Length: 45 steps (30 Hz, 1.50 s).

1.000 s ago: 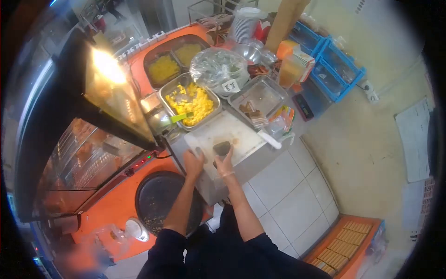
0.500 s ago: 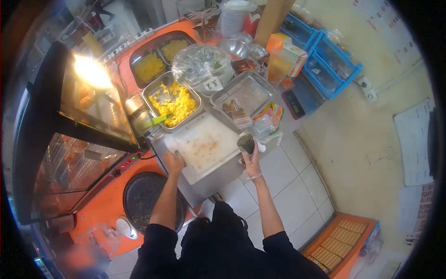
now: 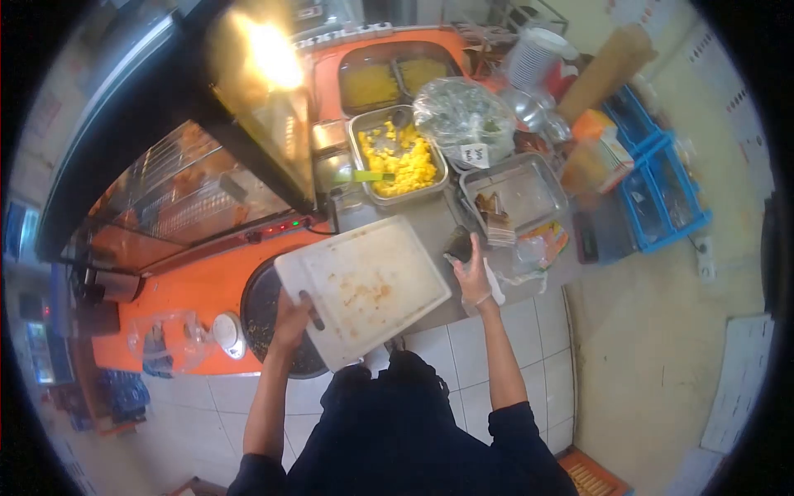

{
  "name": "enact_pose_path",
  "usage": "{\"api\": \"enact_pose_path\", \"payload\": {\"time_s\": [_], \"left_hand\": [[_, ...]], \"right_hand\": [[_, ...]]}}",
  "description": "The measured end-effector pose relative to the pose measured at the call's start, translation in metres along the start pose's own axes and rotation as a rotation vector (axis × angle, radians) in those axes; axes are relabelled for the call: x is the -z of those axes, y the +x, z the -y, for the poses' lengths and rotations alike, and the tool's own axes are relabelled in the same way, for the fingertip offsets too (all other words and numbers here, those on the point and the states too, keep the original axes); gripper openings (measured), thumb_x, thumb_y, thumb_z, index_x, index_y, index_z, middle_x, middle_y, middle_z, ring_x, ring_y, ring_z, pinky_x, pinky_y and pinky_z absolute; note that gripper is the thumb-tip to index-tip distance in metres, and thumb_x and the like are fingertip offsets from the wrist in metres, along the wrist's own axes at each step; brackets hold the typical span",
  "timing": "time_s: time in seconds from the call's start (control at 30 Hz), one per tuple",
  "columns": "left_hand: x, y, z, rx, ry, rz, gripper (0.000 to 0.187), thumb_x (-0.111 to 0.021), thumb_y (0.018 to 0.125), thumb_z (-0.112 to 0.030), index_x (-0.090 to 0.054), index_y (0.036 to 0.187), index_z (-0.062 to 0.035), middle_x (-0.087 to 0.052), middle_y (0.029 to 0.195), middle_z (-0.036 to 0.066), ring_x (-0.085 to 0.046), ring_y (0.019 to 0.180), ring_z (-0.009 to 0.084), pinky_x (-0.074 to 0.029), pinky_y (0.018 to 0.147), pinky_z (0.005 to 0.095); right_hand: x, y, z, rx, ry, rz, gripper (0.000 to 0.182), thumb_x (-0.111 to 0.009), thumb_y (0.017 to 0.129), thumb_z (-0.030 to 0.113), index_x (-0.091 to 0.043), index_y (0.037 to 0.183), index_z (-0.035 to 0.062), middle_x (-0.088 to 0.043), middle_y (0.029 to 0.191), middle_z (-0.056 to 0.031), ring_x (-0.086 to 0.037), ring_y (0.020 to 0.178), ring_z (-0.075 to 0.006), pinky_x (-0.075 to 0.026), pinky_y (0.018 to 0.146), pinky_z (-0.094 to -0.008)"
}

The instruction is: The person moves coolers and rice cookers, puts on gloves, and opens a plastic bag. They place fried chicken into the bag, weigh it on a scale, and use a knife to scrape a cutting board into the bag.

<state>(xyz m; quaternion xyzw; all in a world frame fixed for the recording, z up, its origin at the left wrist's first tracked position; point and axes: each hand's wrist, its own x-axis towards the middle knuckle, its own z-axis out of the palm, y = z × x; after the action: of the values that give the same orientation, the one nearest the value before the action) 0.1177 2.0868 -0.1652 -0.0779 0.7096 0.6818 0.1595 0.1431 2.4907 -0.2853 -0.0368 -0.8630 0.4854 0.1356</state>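
Note:
A white cutting board (image 3: 405,256) with brown crumbs and stains is tilted in front of me, over the near edge of the metal counter. My left hand (image 3: 289,321) is closed around its edge by the handle slot. My right hand (image 3: 475,283), in a clear glove, grips a dark greenish-black rounded piece (image 3: 460,242); its kind does not show. Something white, perhaps a cloth or paper (image 3: 495,283), sits beside that hand. Beyond the board is a steel tray (image 3: 442,183) of yellow scrambled-egg-like food with a green-handled utensil (image 3: 368,176).
On my left stands a lit glass display warmer (image 3: 198,190), with a black round pan (image 3: 258,331) nearby. A steel tray (image 3: 542,178), a bag of greens (image 3: 463,116) and blue baskets (image 3: 662,194) stand at the back right. A glass-fronted edge and tiled floor (image 3: 430,347) surround me.
My left hand has lifted the cutting board off the counter and drawn it left and toward me. My right hand still holds the dark piece. The camera view has turned left.

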Motion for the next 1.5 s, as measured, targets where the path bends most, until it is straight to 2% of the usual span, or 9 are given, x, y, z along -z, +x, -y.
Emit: {"api": "enact_pose_path", "payload": {"time_s": [0.17,0.37,0.47,0.63,0.73,0.77,0.97,1.13,1.5], "left_hand": [[0.064,-0.104,0.04,-0.059,0.003,-0.377,0.042,-0.046,0.088,0.002,-0.044,0.13,-0.0013,-0.06,0.108,0.008,-0.063,0.082,0.0166,-0.053,0.064,0.0276],[0.079,-0.184,0.017,0.048,-0.157,-0.662,0.05,-0.043,0.086,0.005,-0.038,0.134,-0.0023,-0.058,0.109,0.01,-0.064,0.083,0.0183,-0.056,0.065,0.0302],[0.093,-0.189,0.046,0.074,-0.234,-0.706,0.049,-0.042,0.088,0.005,-0.035,0.136,-0.004,-0.057,0.105,0.009,-0.059,0.075,0.0137,-0.055,0.063,0.0297],[0.093,-0.183,0.048,0.153,-0.299,-0.789,0.049,-0.04,0.092,0.003,-0.033,0.139,-0.006,-0.055,0.105,0.009,-0.055,0.073,0.0119,-0.053,0.061,0.0273],[0.109,-0.183,0.04,0.174,-0.311,-0.767,0.051,-0.043,0.091,0.001,-0.032,0.14,-0.0064,-0.055,0.114,0.012,-0.059,0.08,0.0154,-0.054,0.063,0.0294],[0.112,-0.181,0.034,0.157,-0.304,-0.768,0.05,-0.044,0.092,0.0,-0.032,0.14,-0.0067,-0.055,0.113,0.012,-0.058,0.079,0.0147,-0.053,0.062,0.0296],[0.125,-0.169,0.018,0.159,-0.305,-0.832,0.058,-0.048,0.084,0.0,-0.033,0.14,-0.008,-0.049,0.127,0.015,-0.058,0.107,0.0244,-0.055,0.079,0.037],[0.131,-0.17,0.036,-0.051,-0.476,-0.617,0.067,-0.05,0.081,0.005,-0.029,0.143,-0.0085,-0.047,0.132,0.014,-0.054,0.117,0.0257,-0.053,0.087,0.0361],[0.101,-0.146,-0.071,-0.108,-0.405,-0.574,0.078,-0.043,0.082,0.015,-0.021,0.153,-0.0094,-0.044,0.136,0.012,-0.055,0.112,0.0185,-0.05,0.081,0.0281]], "right_hand": [[-0.043,0.037,0.001,0.078,-0.183,0.155,0.083,-0.057,0.088,0.018,-0.009,0.155,0.0048,-0.034,0.148,-0.0298,-0.047,0.113,-0.0471,-0.037,0.102,-0.053],[-0.052,0.047,0.063,-0.274,-0.522,0.26,0.073,-0.06,0.09,0.023,-0.026,0.151,0.0024,-0.051,0.131,-0.0273,-0.053,0.108,-0.0464,-0.043,0.095,-0.0524],[-0.03,0.007,0.033,-0.079,-0.804,-0.11,0.059,-0.059,0.092,0.027,-0.042,0.141,-0.0007,-0.056,0.12,-0.0264,-0.055,0.107,-0.0438,-0.046,0.091,-0.0517],[0.019,-0.05,-0.028,-0.532,-0.779,-0.038,0.044,-0.063,0.087,0.026,-0.054,0.12,-0.0017,-0.059,0.113,-0.025,-0.057,0.108,-0.0414,-0.046,0.091,-0.0496],[0.031,-0.056,-0.056,-0.378,-0.709,0.111,0.04,-0.064,0.085,0.027,-0.056,0.112,-0.0015,-0.061,0.108,-0.0259,-0.059,0.104,-0.0417,-0.047,0.09,-0.0516],[0.029,-0.06,-0.061,-0.191,-0.677,0.005,0.037,-0.064,0.086,0.026,-0.055,0.108,-0.0019,-0.065,0.093,-0.0207,-0.066,0.082,-0.0347,-0.053,0.074,-0.0476],[0.026,-0.093,0.072,-0.646,0.126,0.053,0.028,-0.065,0.092,0.021,-0.052,0.106,0.0002,-0.064,0.078,-0.0083,-0.058,0.05,-0.0138,-0.048,0.044,-0.0304],[0.006,-0.153,0.165,-0.651,0.584,0.13,0.027,-0.062,0.096,0.018,-0.053,0.117,0.0037,-0.066,0.084,-0.0076,-0.06,0.057,-0.0116,-0.049,0.05,-0.0278],[-0.056,-0.123,0.31,-0.089,0.003,0.753,0.047,-0.056,0.098,0.023,-0.045,0.141,0.0086,-0.069,0.08,-0.0158,-0.069,0.069,-0.0281,-0.053,0.064,-0.038]]}}
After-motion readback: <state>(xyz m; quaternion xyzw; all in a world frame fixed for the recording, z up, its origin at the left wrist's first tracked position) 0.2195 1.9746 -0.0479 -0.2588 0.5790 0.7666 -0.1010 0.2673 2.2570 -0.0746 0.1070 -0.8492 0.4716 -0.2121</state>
